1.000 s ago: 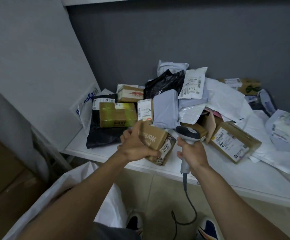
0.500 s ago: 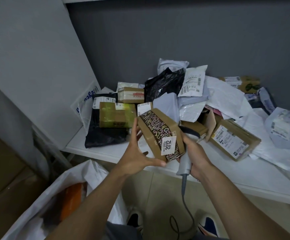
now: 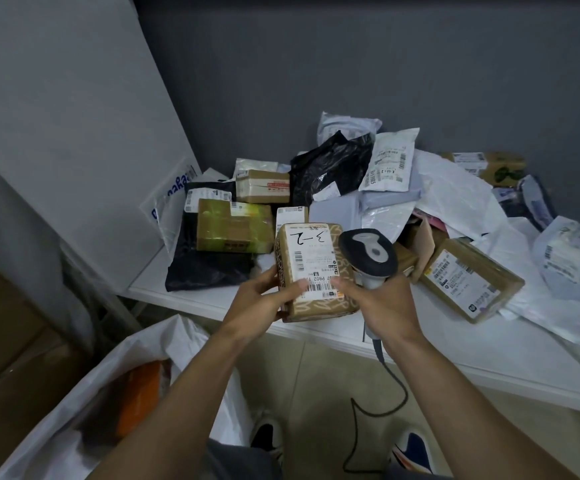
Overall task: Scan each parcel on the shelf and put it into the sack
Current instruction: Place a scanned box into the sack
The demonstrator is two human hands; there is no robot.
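My left hand (image 3: 263, 298) grips a small brown cardboard parcel (image 3: 311, 261) above the front edge of the white shelf (image 3: 454, 355). Its white shipping label faces up, with a barcode by my thumb and handwriting at the top. My right hand (image 3: 383, 301) holds a grey corded barcode scanner (image 3: 368, 256), whose head sits right beside the parcel, and its thumb touches the parcel's lower right edge. The open white sack (image 3: 84, 403) lies at the lower left, below the shelf, with an orange parcel (image 3: 139, 393) inside.
Several parcels are heaped on the shelf: a green-taped box (image 3: 233, 230), a black bag (image 3: 330, 164), white mailers (image 3: 390, 161), and a brown labelled box (image 3: 468, 278) at the right. A white side panel (image 3: 56, 116) closes the left. My shoes (image 3: 413, 452) and the scanner cable are below.
I have turned the parcel over, so the shipping label faces up instead of the patterned side with the 2012 sticker. The scanner has risen from behind it to its right side.
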